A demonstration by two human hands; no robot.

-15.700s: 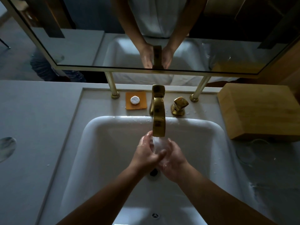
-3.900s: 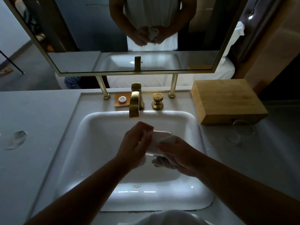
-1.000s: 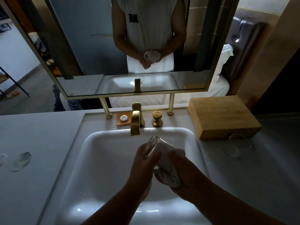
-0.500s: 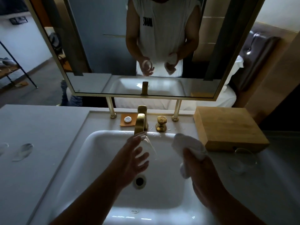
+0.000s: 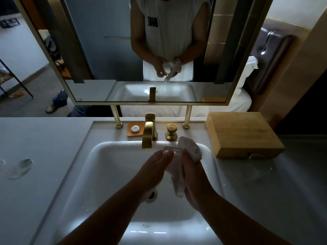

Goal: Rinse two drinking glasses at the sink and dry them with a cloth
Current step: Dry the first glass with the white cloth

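Over the white sink (image 5: 106, 156) my left hand (image 5: 152, 168) holds a clear drinking glass (image 5: 170, 150), its rim pointing away from me just below the spout. My right hand (image 5: 192, 167) grips a white cloth (image 5: 189, 149) bunched against the glass's right side, with a tail of cloth hanging down between my hands. A second clear glass (image 5: 256, 167) stands on the counter to the right, in front of the wooden box. No water runs from the gold faucet (image 5: 148, 135).
A wooden box (image 5: 242, 133) sits on the counter at right. Behind the basin are a gold tap handle (image 5: 171, 131) and an orange soap dish (image 5: 135, 129) with a white soap. Round marks (image 5: 21, 167) lie on the left counter. A mirror (image 5: 150, 50) hangs ahead.
Half a second ago my hands were apart, the glass in the left and the cloth in the right. Now they have come together and the cloth is against the glass.
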